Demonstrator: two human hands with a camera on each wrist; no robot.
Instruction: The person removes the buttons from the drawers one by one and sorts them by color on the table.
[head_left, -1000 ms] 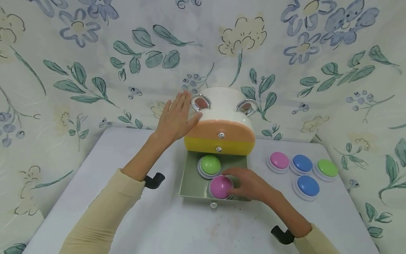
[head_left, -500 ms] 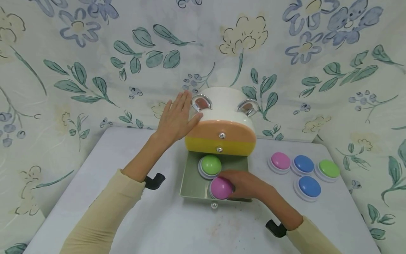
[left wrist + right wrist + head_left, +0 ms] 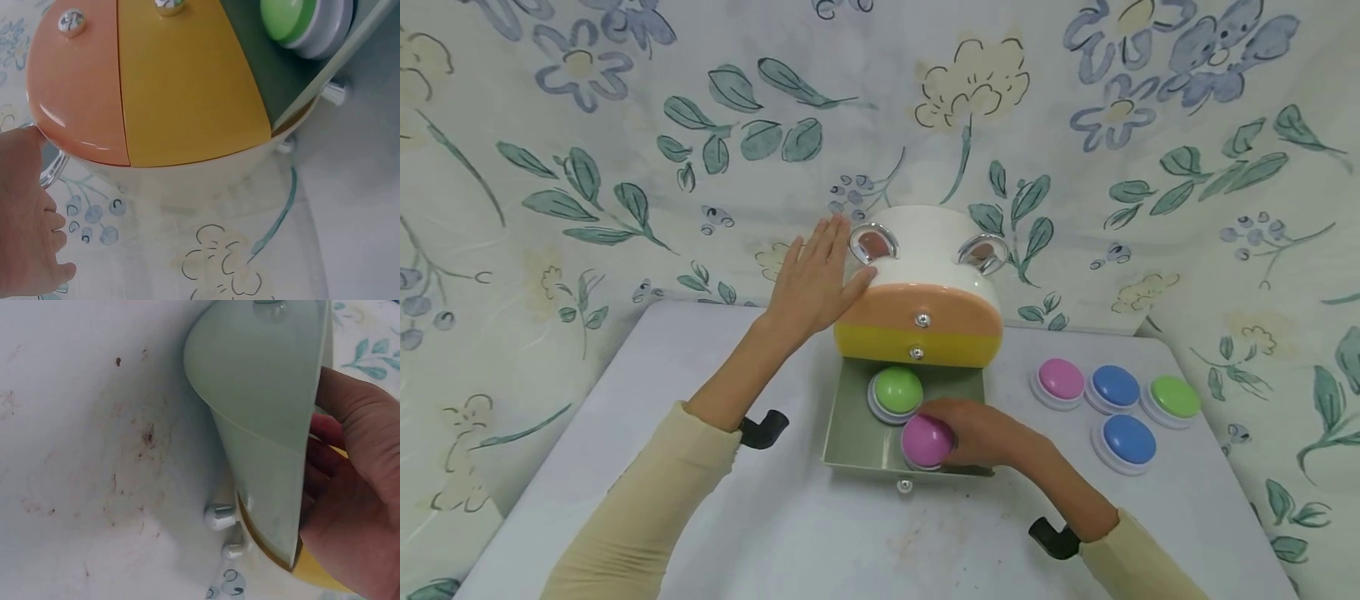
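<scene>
A small rounded cabinet point(image 3: 928, 242) with a white top has an orange drawer point(image 3: 887, 308) and a yellow drawer point(image 3: 876, 343), both pushed in. Its bottom pale green drawer point(image 3: 853, 442) is pulled out. Inside, a green push button point(image 3: 898, 389) on a white base sits behind a pink push button point(image 3: 925, 442). My right hand point(image 3: 985, 432) reaches over the drawer's right side and grips the pink button, with the fingertips partly hidden. With fingers straight, my left hand point(image 3: 812, 283) rests against the cabinet's upper left side, beside a chrome-rimmed eye shape point(image 3: 874, 243).
On the white table point(image 3: 737, 517) right of the cabinet stand another pink button point(image 3: 1060, 379), two blue buttons point(image 3: 1129, 439) and a green button point(image 3: 1175, 397). A floral cloth point(image 3: 880, 125) hangs close behind the cabinet. Brownish stains point(image 3: 148, 434) mark the table before the drawer.
My right hand has closed in round the pink button and shifted it slightly right in the drawer. The left hand stays in place against the cabinet.
</scene>
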